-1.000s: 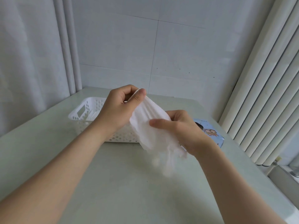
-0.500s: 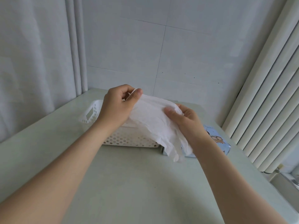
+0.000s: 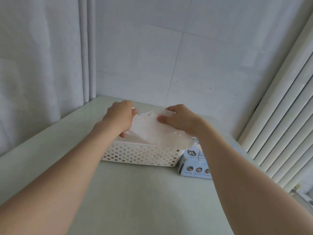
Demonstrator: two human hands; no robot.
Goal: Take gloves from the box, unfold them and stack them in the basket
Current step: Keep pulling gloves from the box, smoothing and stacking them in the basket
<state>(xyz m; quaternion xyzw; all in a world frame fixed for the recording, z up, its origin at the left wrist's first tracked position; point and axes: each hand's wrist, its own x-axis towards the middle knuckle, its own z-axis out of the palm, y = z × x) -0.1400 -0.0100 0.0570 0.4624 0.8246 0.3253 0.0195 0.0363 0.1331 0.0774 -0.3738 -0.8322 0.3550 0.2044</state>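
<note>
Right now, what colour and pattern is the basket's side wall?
White basket, its wall perforated with rows of round holes; the head view shows it clearly.

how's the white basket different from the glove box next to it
The basket is plain white; the glove box is pale blue with an XL mark and small icons. The basket's wall is full of round holes; the glove box has solid printed sides. The left hand and right hand hold a glove over the basket, while the right forearm hides part of the glove box. Both stand side by side on the table.
</note>
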